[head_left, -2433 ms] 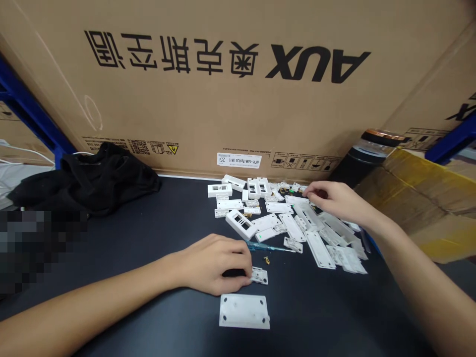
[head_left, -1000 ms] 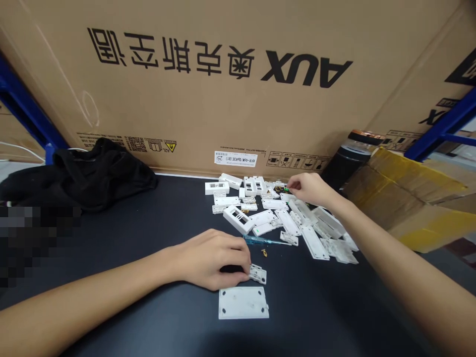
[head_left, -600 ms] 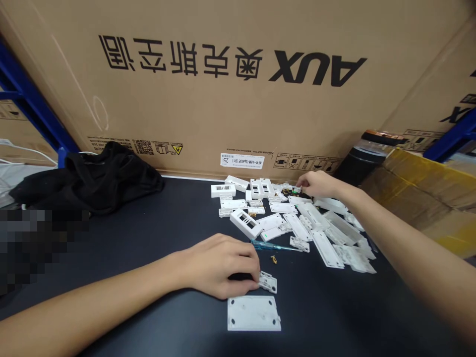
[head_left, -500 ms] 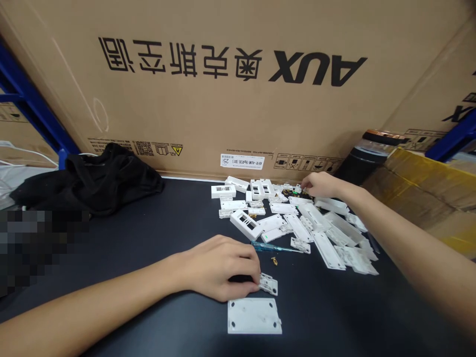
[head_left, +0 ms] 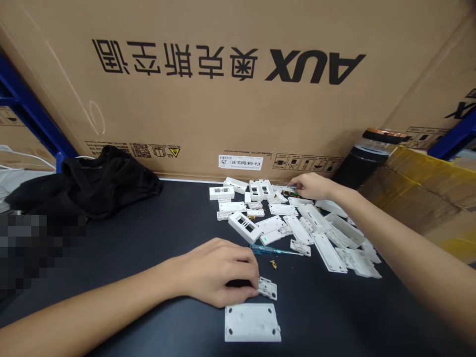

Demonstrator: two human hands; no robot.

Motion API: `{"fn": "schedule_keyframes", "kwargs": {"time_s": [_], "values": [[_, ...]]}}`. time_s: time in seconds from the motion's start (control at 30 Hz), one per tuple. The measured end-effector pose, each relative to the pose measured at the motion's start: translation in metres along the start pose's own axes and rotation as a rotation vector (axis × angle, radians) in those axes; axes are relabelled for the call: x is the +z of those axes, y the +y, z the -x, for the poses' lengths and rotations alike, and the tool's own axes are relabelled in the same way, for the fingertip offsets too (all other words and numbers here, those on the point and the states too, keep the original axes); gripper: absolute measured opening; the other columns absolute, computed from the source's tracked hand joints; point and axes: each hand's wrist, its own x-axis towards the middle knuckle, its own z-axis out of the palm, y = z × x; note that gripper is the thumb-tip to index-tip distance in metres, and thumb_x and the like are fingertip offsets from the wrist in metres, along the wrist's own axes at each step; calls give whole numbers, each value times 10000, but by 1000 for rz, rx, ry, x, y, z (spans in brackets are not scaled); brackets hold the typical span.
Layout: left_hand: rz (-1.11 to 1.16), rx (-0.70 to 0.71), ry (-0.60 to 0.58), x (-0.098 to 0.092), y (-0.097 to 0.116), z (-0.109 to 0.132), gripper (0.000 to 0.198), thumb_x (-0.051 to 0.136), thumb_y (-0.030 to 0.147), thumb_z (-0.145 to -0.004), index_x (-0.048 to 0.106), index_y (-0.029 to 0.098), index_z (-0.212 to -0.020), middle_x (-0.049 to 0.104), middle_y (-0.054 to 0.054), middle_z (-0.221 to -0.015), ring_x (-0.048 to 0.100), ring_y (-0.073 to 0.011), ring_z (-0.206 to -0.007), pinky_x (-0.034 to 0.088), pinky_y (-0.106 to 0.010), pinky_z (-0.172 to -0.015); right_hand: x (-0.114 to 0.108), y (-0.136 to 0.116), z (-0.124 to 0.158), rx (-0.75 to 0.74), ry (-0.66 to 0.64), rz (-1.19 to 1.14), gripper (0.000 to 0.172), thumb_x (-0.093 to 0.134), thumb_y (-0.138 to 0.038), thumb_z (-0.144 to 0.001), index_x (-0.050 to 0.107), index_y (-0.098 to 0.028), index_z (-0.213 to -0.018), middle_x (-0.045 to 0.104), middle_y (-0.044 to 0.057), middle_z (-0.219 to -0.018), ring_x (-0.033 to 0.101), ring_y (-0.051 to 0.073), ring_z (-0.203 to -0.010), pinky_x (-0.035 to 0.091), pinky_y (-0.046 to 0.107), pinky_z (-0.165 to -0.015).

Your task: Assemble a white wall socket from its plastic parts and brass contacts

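My left hand (head_left: 219, 270) rests on the dark table with its fingers curled, the fingertips pinching a small white plastic bracket (head_left: 268, 288). Just in front of it lies a flat white cover plate (head_left: 252, 322). My right hand (head_left: 311, 186) reaches to the far side of a pile of white plastic parts (head_left: 297, 223), its fingers pinched together on a tiny piece among small green and brass bits; what it grips is too small to name. A blue screwdriver (head_left: 277, 250) and a small brass piece (head_left: 273, 264) lie between the two hands.
A large cardboard box (head_left: 230, 89) marked AUX stands along the back of the table. A black cloth (head_left: 92, 186) lies at the back left. A dark cylinder with a copper rim (head_left: 360, 158) and a yellow-taped carton (head_left: 427, 193) sit at the right.
My right hand moved from the middle of the pile to its far edge and pinched shut there. My left hand stayed on the small bracket.
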Motion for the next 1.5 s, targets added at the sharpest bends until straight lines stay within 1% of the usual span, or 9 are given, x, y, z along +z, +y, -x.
{"fn": "schedule_keyframes", "kwargs": {"time_s": [0.13,0.3,0.5,0.67,0.87,1.07,1.2,1.33,1.5], "values": [[-1,5,7,1,0,0,103,626,289,-983,695,216,-960,741,-4,-1008,718,-127,-820,533,-245,-733,0,7,0,30,10,3,312,631,-236,-820,791,-208,-1086,798,73,-1018,736,267,-916,547,360,-797],[-2,1,0,0,0,0,108,621,293,-985,693,218,-956,740,-4,-1007,716,-127,-821,539,-249,-728,2,7,0,49,36,-15,281,639,-366,-873,789,-220,-1060,793,75,-1070,729,272,-968,538,372,-831],[-10,4,9,1,-1,0,101,630,291,-980,694,217,-956,743,-2,-1010,721,-124,-827,540,-243,-733,4,-2,1,55,81,-51,199,660,-246,-812,768,-228,-978,799,46,-1009,732,243,-919,538,339,-796],[-14,13,17,1,-1,-1,106,629,293,-983,695,215,-954,745,-3,-1006,723,-123,-823,541,-241,-732,0,-5,4,63,141,-64,222,652,-246,-794,747,-232,-994,797,42,-1033,727,246,-915,539,356,-787],[-21,8,9,2,-1,1,103,631,296,-981,697,219,-960,745,-10,-1012,724,-130,-831,546,-239,-748,-9,-2,13,101,193,-86,191,669,-325,-783,742,-240,-938,799,41,-963,730,257,-889,542,354,-730],[-14,3,7,2,0,1,106,634,293,-979,700,212,-962,741,-18,-1004,719,-125,-819,543,-227,-739,-40,5,42,138,268,-92,209,642,-374,-823,726,-224,-941,793,57,-947,729,250,-866,540,362,-749],[-4,16,13,2,2,-1,77,644,257,-963,700,204,-959,737,-25,-991,712,-125,-808,541,-227,-739,-54,8,66,156,268,-62,205,633,-372,-842,726,-214,-935,791,69,-925,727,248,-835,533,357,-737],[1,22,17,1,5,-1,64,653,240,-956,702,199,-956,737,-29,-1001,712,-130,-818,542,-234,-746,-53,10,77,138,209,-27,226,625,-359,-847,728,-205,-977,789,76,-983,726,241,-846,529,340,-726],[-2,16,12,1,5,-1,74,654,250,-956,707,199,-960,740,-33,-1002,712,-133,-815,540,-236,-740,-40,8,61,155,179,-20,219,639,-356,-830,732,-203,-956,788,74,-965,725,241,-841,533,335,-708]]}}
